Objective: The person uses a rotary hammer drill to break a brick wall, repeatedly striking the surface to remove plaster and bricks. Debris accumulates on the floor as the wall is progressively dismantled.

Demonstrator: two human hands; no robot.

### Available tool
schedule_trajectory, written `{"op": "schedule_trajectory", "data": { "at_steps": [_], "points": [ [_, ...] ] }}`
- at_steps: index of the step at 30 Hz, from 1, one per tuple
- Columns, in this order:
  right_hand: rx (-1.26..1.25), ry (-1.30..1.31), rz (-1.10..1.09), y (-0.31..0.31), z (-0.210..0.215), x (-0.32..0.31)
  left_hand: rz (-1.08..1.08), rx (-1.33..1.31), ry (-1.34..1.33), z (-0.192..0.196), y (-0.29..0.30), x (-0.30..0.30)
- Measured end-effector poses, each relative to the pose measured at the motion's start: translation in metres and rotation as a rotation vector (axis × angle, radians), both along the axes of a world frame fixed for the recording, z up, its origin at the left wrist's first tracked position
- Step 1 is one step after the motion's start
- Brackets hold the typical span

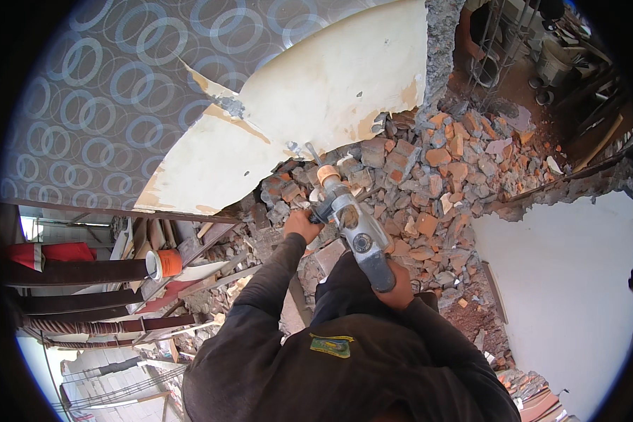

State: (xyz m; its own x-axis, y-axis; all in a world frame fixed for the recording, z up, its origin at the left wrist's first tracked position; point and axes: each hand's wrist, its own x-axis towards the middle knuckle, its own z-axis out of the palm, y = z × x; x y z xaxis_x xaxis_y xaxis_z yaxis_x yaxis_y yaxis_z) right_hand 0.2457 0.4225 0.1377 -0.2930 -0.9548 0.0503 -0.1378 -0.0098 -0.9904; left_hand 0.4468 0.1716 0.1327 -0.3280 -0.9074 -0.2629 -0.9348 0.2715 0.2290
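A grey demolition hammer (359, 231) with an orange collar is held out in front of my body. My left hand (302, 226) is closed round its dark side handle. At the rear, my right hand (399, 284) grips the main handle; its trigger is hidden. The thin chisel bit (312, 152) points at the lower broken edge of a cream wall (295, 91). Whether the tip touches the wall I cannot tell. Patterned grey wallpaper (112, 105) with rings covers the wall's left part, and a chipped grey patch (230, 105) shows beside it.
Broken bricks and mortar (429, 183) lie heaped below the wall and round my legs. On the left are dark beams (77, 272), an orange-and-white bucket (164, 264) and loose boards. Another person's hand (477, 51) is at the upper right, near a pale bucket (554, 63). A white panel (563, 281) stands right.
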Motion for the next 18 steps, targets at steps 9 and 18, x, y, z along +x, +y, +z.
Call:
{"op": "schedule_trajectory", "data": {
  "at_steps": [9, 18],
  "points": [
    [0.011, 0.067, 0.076, -0.012, -0.009, 0.008, 0.031, -0.032, 0.023, -0.017, -0.008, 0.005],
    [-0.095, 0.055, 0.019, -0.022, 0.012, -0.013, 0.009, -0.013, 0.085, -0.024, -0.015, -0.013]
  ]
}}
